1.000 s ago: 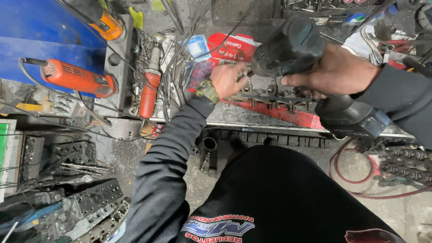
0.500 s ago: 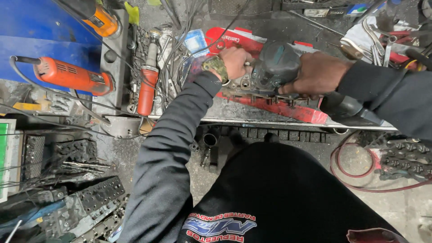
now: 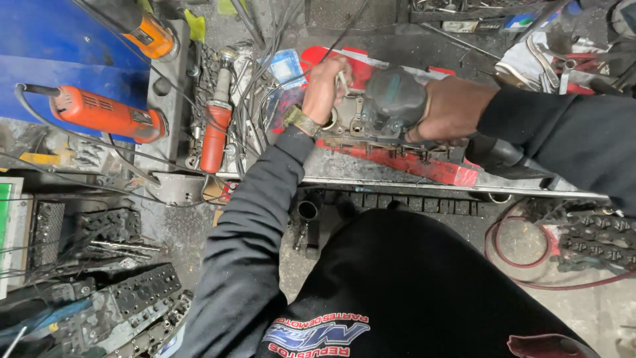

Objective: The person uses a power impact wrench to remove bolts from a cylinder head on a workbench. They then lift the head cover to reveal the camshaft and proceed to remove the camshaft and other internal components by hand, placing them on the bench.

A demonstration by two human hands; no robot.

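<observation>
On the cluttered surface (image 3: 371,174), the right hand (image 3: 454,109) clenched a dark power tool (image 3: 392,103) over a grey metal casting (image 3: 358,122); the left hand (image 3: 326,86) pinched a small fastener. Keeping the tool square seemed wise.

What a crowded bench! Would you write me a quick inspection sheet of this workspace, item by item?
Surface: metal bench, grimy, with a red tray under the work.
Job's things: grey metal part; dark power tool pressed onto it.
Clutter: two orange grinders, red-handled tool, wrenches, engine parts on the floor.
Hands: left hand grips a small pin at the part; right hand holds the tool.
Cables: black cords across the bench; red hose on the floor.
Surroundings: blue cabinet, concrete floor.
</observation>
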